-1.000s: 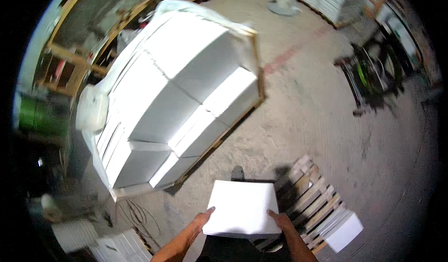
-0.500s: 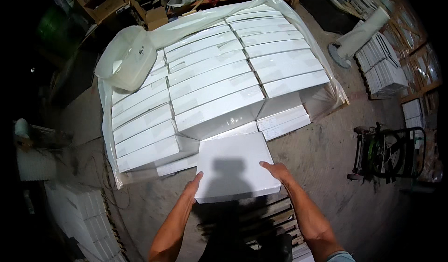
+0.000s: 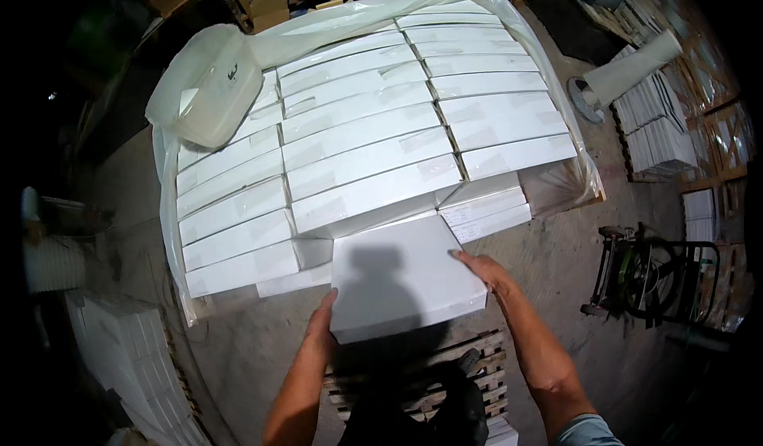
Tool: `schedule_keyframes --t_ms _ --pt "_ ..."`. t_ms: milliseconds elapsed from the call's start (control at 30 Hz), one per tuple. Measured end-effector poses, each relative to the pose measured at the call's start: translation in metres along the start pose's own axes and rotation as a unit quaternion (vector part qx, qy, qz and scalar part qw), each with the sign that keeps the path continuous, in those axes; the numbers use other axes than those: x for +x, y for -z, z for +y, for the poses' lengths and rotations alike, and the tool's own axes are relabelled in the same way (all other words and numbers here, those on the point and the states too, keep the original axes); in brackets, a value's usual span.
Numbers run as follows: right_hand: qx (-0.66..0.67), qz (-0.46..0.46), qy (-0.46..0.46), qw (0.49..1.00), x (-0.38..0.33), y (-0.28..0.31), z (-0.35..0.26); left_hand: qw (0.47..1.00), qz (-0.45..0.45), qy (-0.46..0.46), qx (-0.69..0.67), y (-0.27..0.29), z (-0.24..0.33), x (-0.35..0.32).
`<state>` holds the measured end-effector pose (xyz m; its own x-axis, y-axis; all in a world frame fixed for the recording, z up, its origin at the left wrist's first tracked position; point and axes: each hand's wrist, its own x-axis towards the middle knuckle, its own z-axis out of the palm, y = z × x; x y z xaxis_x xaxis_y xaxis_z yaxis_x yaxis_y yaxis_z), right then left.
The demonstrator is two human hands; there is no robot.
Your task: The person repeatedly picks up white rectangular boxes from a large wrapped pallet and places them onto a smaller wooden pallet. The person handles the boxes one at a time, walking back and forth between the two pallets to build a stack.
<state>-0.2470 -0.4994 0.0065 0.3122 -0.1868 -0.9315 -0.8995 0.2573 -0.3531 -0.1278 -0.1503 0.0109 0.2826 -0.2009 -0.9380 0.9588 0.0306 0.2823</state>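
Note:
I hold a flat white box [image 3: 401, 275] level in front of me with both hands. My left hand [image 3: 322, 325] grips its near left corner. My right hand [image 3: 485, 271] clasps its right edge. Just beyond the box stands a large pallet stack of identical white boxes [image 3: 358, 144], laid in rows and lined with a clear plastic sheet [image 3: 556, 120]. The held box hovers over the stack's near edge, where lower boxes [image 3: 485, 212] sit a layer down.
A bundled wad of clear plastic [image 3: 203, 88] lies on the stack's far left corner. A bare wooden pallet [image 3: 445, 374] is under me. A small wheeled trolley [image 3: 652, 275] stands right, more white stacks [image 3: 656, 132] far right and at lower left [image 3: 127, 359].
The view swung from the wooden pallet round to the big stack. The box in my hands has come up to the stack's near edge, and the stack now looms closer.

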Motion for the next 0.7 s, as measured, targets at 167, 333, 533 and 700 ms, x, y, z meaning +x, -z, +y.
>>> schedule_keyframes --t_ms 167,333,533,700 --pt "0.225 -0.001 0.024 0.974 -0.019 0.001 -0.025 0.995 -0.044 -0.011 -0.093 -0.01 0.031 0.002" --pt "0.292 0.036 0.089 0.952 -0.028 -0.009 -0.038 0.979 -0.062 -0.057 -0.185 -0.003 0.017 0.021" --pt "0.479 0.002 0.036 0.877 0.02 -0.003 -0.104 0.905 -0.094 -0.14 -0.392 -0.062 0.048 0.045" --pt "0.439 0.006 0.018 0.898 0.022 -0.001 -0.103 0.921 -0.128 -0.155 -0.334 -0.037 0.015 0.065"
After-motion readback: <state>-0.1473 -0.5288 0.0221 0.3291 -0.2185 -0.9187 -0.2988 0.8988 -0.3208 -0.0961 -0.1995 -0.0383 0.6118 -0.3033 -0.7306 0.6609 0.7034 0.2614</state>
